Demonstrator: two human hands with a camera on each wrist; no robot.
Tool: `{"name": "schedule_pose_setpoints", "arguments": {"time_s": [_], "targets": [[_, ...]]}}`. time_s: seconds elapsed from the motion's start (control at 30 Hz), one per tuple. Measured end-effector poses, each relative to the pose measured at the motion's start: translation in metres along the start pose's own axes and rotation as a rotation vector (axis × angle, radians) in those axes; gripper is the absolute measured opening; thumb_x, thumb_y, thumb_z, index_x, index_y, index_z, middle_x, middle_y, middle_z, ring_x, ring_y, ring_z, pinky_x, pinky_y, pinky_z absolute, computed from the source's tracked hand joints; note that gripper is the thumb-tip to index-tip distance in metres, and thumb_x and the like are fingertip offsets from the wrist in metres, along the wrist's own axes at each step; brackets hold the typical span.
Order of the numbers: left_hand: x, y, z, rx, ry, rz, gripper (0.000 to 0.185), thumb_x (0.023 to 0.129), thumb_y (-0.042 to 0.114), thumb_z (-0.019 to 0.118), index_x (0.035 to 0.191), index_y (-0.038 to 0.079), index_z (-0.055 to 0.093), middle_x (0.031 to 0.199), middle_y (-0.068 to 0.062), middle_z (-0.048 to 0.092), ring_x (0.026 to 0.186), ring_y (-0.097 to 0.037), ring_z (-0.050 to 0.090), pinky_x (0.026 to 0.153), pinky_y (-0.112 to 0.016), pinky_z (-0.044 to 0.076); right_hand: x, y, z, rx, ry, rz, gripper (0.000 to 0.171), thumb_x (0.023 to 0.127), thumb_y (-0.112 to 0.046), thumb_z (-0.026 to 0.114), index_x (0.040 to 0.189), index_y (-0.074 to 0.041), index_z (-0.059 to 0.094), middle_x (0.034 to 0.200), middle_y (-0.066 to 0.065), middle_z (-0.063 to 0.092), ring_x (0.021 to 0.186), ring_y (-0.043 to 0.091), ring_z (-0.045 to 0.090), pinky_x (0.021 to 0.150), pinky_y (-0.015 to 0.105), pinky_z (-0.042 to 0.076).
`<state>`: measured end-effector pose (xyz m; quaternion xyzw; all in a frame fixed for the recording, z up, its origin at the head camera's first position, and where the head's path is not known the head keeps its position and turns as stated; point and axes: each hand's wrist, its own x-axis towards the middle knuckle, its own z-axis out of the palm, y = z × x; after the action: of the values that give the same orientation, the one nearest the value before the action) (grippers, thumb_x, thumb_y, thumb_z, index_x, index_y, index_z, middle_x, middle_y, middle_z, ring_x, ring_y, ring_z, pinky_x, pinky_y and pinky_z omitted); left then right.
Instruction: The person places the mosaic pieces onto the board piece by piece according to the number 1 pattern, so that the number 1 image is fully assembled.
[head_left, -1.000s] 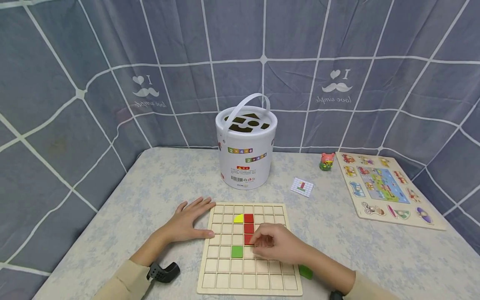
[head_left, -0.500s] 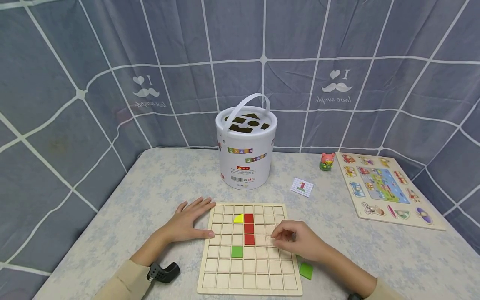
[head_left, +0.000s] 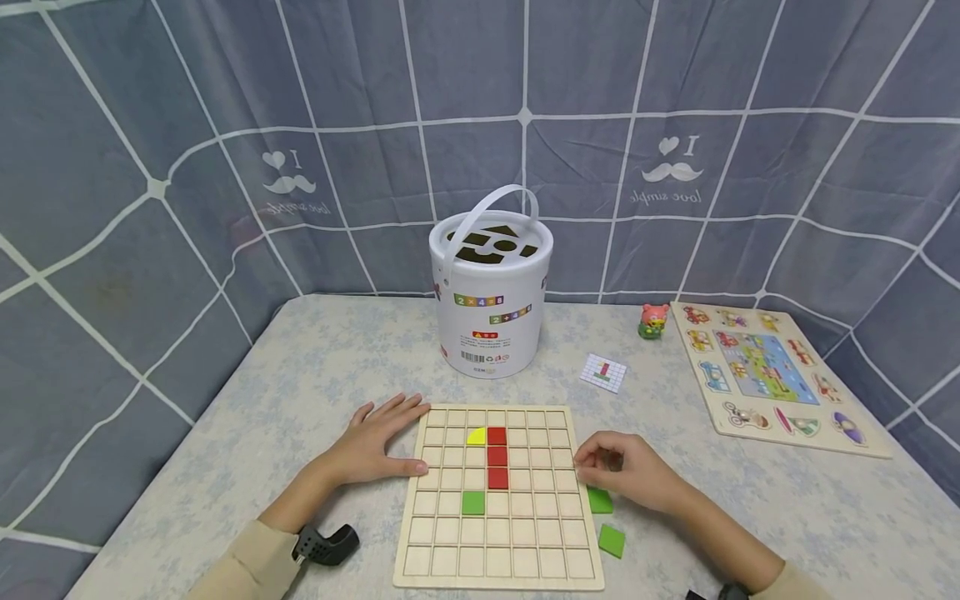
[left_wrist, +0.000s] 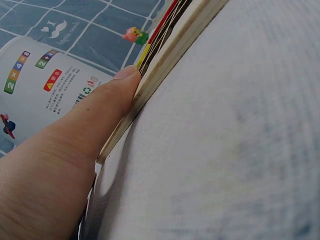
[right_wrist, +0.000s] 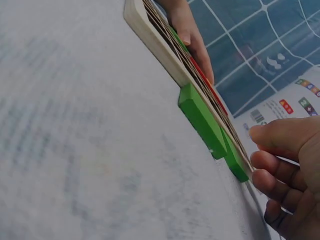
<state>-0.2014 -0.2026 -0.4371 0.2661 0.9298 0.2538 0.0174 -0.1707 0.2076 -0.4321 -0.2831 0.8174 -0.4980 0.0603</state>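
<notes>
Left hand (head_left: 375, 446) flat on the table (head_left: 300, 383), fingers straight, thumb pressed to the left edge of the board (head_left: 498, 575); nothing held. Right hand (head_left: 626, 475) just past the board's right edge, fingers loosely curled, hovering by a green tile (head_left: 599, 500); cannot tell if touching it, nothing plainly held. Second green tile (head_left: 612, 541) on the table just below, near the board's right edge. On the board: three red tiles (head_left: 497, 457) in a column, a yellow piece (head_left: 477, 437) left of the top one, a green square (head_left: 473, 502) lower left. White bucket (head_left: 491, 292) behind the board; small card (head_left: 603, 372) to its right; pink toy (head_left: 653, 321) and picture puzzle (head_left: 765, 375) far right.
</notes>
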Motion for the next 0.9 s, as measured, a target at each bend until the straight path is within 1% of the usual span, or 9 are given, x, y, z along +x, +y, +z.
{"name": "schedule_pose_setpoints", "arguments": {"time_s": [0.1, 0.2, 0.4, 0.5, 0.67, 0.9], "targets": [[0.000, 0.000, 0.000, -0.001, 0.000, 0.000, 0.089, 0.079, 0.061, 0.070, 0.151, 0.017, 0.040, 0.156, -0.008, 0.033, 0.145, -0.035, 0.020, 0.110, -0.065, 0.004, 0.000, 0.001, -0.001, 0.001, -0.012, 0.029, 0.009, 0.089, -0.014, 0.073, 0.096, -0.010, 0.070, 0.081, -0.002, 0.062, 0.069, 0.010, 0.054, 0.060, 0.025, 0.047], [0.000, 0.000, 0.000, -0.001, -0.001, -0.001, 0.089, 0.079, 0.061, 0.070, 0.151, 0.018, 0.040, 0.157, -0.007, 0.032, 0.145, -0.034, 0.020, 0.110, -0.064, 0.004, 0.000, 0.001, -0.002, 0.009, -0.035, 0.038, 0.009, 0.088, -0.015, 0.074, 0.095, -0.010, 0.071, 0.079, -0.002, 0.061, 0.068, 0.009, 0.053, 0.059, 0.025, 0.046], [0.000, -0.001, 0.000, -0.005, -0.006, 0.002, 0.089, 0.079, 0.061, 0.070, 0.151, 0.018, 0.040, 0.157, -0.008, 0.032, 0.146, -0.034, 0.019, 0.110, -0.065, 0.004, 0.000, 0.003, -0.005, 0.011, -0.067, -0.032, 0.009, 0.085, -0.014, 0.077, 0.092, -0.011, 0.071, 0.078, -0.002, 0.060, 0.067, 0.009, 0.053, 0.058, 0.025, 0.046], [0.000, -0.001, 0.000, -0.007, -0.005, 0.005, 0.089, 0.079, 0.061, 0.070, 0.151, 0.018, 0.040, 0.156, -0.008, 0.032, 0.146, -0.034, 0.019, 0.109, -0.065, 0.004, -0.001, 0.005, -0.008, 0.004, -0.073, -0.051, 0.009, 0.085, -0.013, 0.077, 0.090, -0.012, 0.070, 0.078, -0.002, 0.059, 0.066, 0.009, 0.052, 0.057, 0.025, 0.045], [0.000, -0.001, 0.000, -0.007, -0.004, 0.006, 0.089, 0.079, 0.061, 0.070, 0.151, 0.018, 0.040, 0.156, -0.008, 0.032, 0.145, -0.035, 0.020, 0.109, -0.065, 0.004, -0.002, 0.008, -0.011, -0.004, -0.101, -0.053, 0.012, 0.083, -0.015, 0.079, 0.090, -0.013, 0.069, 0.077, 0.001, 0.059, 0.065, 0.009, 0.050, 0.055, 0.025, 0.044], [0.000, -0.001, 0.000, -0.008, -0.006, 0.004, 0.089, 0.079, 0.061, 0.070, 0.151, 0.018, 0.040, 0.157, -0.008, 0.032, 0.146, -0.035, 0.019, 0.110, -0.065, 0.003, -0.003, 0.010, -0.015, -0.013, -0.156, -0.021, 0.020, 0.079, -0.020, 0.083, 0.092, -0.014, 0.069, 0.077, 0.001, 0.057, 0.066, 0.010, 0.050, 0.057, 0.026, 0.044]]}}
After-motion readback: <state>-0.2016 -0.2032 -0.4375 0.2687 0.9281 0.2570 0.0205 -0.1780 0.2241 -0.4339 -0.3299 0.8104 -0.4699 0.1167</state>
